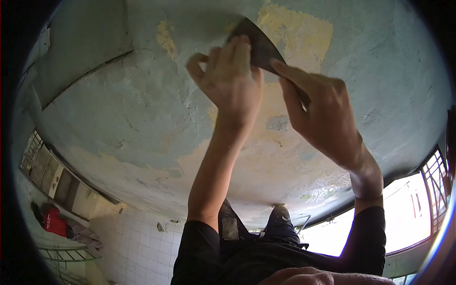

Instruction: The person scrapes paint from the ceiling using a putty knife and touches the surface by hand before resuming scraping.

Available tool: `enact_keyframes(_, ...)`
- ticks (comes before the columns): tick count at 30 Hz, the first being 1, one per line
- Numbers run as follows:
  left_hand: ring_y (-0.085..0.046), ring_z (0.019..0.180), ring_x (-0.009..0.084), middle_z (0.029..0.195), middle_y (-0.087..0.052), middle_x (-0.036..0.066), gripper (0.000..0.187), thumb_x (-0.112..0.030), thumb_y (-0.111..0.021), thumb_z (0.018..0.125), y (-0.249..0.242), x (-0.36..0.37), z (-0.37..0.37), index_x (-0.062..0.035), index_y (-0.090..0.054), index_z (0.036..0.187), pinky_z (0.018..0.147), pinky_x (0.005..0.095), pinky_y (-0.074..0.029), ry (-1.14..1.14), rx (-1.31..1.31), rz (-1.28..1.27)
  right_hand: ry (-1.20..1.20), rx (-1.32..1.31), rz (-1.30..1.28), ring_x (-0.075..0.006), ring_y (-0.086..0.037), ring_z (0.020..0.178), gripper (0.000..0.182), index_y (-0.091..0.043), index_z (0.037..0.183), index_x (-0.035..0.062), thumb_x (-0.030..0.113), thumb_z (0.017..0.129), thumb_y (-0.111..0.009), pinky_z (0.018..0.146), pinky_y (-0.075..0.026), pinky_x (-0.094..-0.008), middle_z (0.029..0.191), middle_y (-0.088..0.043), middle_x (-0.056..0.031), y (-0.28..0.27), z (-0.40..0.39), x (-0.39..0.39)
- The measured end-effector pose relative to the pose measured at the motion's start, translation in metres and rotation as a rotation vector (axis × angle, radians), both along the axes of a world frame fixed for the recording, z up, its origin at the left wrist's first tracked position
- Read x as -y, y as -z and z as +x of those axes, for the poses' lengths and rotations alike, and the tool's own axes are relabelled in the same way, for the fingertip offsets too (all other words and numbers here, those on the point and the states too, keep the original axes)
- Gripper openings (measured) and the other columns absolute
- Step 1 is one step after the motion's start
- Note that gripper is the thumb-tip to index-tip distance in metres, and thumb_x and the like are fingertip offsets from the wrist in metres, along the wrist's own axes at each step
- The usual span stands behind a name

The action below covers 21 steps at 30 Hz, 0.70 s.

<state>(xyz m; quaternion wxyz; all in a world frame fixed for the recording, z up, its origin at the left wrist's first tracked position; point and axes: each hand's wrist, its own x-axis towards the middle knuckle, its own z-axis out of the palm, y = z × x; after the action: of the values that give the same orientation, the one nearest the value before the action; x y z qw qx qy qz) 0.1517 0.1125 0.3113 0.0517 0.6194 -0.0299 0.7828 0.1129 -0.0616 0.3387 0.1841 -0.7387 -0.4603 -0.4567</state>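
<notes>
A wide dark scraper blade [260,47] lies against the painted surface in front of me, and the paint under it is hidden. My right hand [323,102] is closed around the scraper's handle end, one finger stretched along the blade's edge. My left hand [230,71] grips the blade's other side with bent fingers, slightly blurred. The pale green painted surface [142,104] spreads around both hands. Beside the blade is a bare yellow patch [304,35], and a smaller yellow patch [165,40] lies to the left.
A crack [90,73] runs across the upper left. Low on the left, a person in a red top [54,222] is near a green metal frame [66,254] and a white tiled wall [142,242]. A bright barred window [434,180] is at the right.
</notes>
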Motion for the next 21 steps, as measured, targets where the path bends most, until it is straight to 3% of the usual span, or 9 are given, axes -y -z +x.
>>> enact_keyframes(1, -0.065, 0.076, 0.0136, 0.083, -0.073, 0.0, 0.023, -0.001, -0.076, 0.071, -0.007, -0.002, 0.0, -0.0082, -0.075, 0.093, 0.087, 0.0388, -0.035, -0.002, 0.024, -0.005, 0.027, 0.001, -0.017, -0.0065, -0.053, 0.046, 0.023, -0.073, 0.118, -0.0013, 0.001, 0.096, -0.065, 0.042, -0.036, -0.0258, 0.06, -0.065, -0.0066, -0.004, -0.003, -0.002)
enact_keyframes(5, -0.065, 0.078, 0.016, 0.089, -0.074, 0.002, 0.028, -0.002, -0.077, 0.069, 0.009, 0.004, -0.016, -0.0058, -0.074, 0.097, 0.088, 0.0394, -0.035, -0.016, -0.105, 0.012, -0.004, 0.006, -0.024, -0.0063, -0.049, 0.045, 0.023, -0.073, 0.117, -0.0018, 0.001, 0.096, -0.065, 0.042, -0.035, -0.0264, 0.058, -0.063, -0.0052, 0.001, -0.005, 0.005)
enact_keyframes(11, -0.064, 0.078, 0.0152, 0.09, -0.073, 0.004, 0.029, -0.001, -0.076, 0.069, 0.007, -0.003, -0.004, -0.0053, -0.074, 0.097, 0.088, 0.0413, -0.036, -0.013, -0.088, -0.025, 0.037, 0.043, -0.047, -0.007, -0.046, 0.042, 0.023, -0.073, 0.117, -0.0024, 0.002, 0.096, -0.066, 0.041, -0.034, -0.0267, 0.054, -0.057, -0.0023, 0.002, -0.005, 0.003)
enact_keyframes(13, -0.064, 0.077, 0.0149, 0.089, -0.073, 0.003, 0.028, -0.001, -0.075, 0.068, 0.025, 0.012, -0.01, -0.0055, -0.074, 0.096, 0.088, 0.0417, -0.036, 0.007, -0.117, -0.028, 0.033, 0.054, -0.081, -0.0138, -0.051, 0.037, 0.021, -0.073, 0.112, 0.0003, 0.005, 0.092, -0.067, 0.039, -0.041, -0.0319, 0.051, -0.057, -0.0053, 0.007, -0.003, 0.013)
enact_keyframes(16, -0.064, 0.076, 0.0147, 0.088, -0.073, 0.003, 0.029, -0.001, -0.075, 0.067, 0.034, 0.01, 0.0, -0.0057, -0.073, 0.095, 0.087, 0.042, -0.037, 0.017, -0.089, -0.018, 0.093, 0.036, -0.151, -0.0074, -0.046, 0.042, 0.025, -0.072, 0.12, 0.0014, 0.002, 0.095, -0.067, 0.041, -0.035, -0.0279, 0.053, -0.054, -0.0006, 0.015, -0.007, 0.022)
enact_keyframes(21, -0.064, 0.076, 0.0133, 0.087, -0.073, 0.001, 0.026, -0.002, -0.075, 0.069, 0.018, 0.001, 0.0, -0.0083, -0.074, 0.094, 0.087, 0.0406, -0.036, 0.003, -0.045, -0.059, 0.072, 0.053, -0.104, -0.0086, -0.047, 0.042, 0.025, -0.072, 0.12, 0.003, 0.003, 0.095, -0.067, 0.041, -0.036, -0.0295, 0.053, -0.053, -0.0015, 0.008, -0.005, 0.008)
